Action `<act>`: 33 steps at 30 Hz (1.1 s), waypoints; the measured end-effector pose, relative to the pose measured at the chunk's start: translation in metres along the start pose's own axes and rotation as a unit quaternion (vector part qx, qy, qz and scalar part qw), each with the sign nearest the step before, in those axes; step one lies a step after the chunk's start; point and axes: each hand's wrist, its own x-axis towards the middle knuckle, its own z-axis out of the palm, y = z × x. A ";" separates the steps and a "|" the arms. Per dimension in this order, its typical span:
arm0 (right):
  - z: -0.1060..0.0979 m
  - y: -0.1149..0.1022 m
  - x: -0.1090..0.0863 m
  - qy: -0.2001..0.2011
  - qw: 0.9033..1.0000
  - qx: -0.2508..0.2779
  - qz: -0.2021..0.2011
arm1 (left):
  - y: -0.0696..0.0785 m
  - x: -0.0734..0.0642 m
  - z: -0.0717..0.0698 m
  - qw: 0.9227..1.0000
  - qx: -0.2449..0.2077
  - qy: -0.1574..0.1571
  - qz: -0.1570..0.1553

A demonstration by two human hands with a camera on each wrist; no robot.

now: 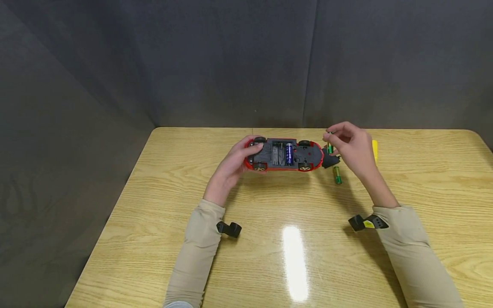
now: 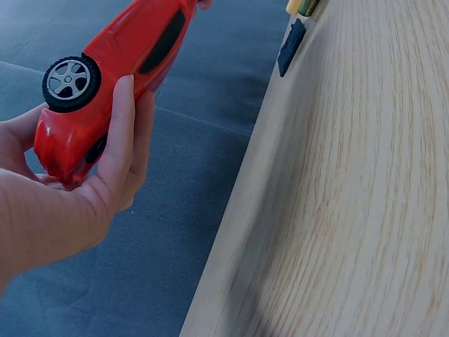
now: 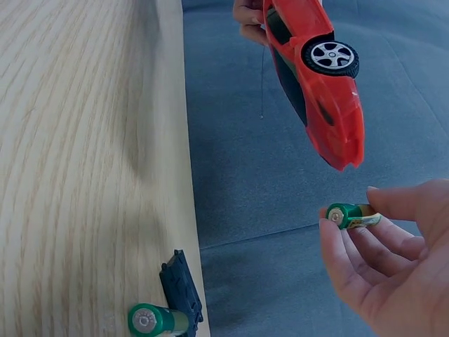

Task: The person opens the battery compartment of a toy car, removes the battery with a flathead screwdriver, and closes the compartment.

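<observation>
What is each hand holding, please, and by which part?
The left hand holds the red toy car by the end farther from the right hand, which pinches a green battery; exactly where, I cannot tell.

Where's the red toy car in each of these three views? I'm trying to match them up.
Head: the red toy car is just right of centre, underside facing the camera.
Left wrist: upper left, in the left hand.
Right wrist: upper right, above the right hand with its green battery.
Shared landmark: the black plastic piece, visible in all three.
</observation>
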 end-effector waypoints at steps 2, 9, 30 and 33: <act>0.000 0.001 0.000 -0.001 1.000 -0.002 0.001 | 0.000 0.000 0.000 1.000 -0.002 0.001 -0.001; 0.001 0.005 0.001 -0.002 1.000 -0.015 0.008 | 0.002 -0.002 0.002 1.000 -0.007 0.002 -0.001; 0.002 0.014 0.000 -0.031 0.997 0.016 0.068 | 0.002 -0.001 0.001 1.000 -0.009 0.004 0.002; 0.001 0.016 0.001 -0.039 0.996 0.022 0.080 | 0.002 -0.002 0.002 1.000 -0.008 0.006 0.002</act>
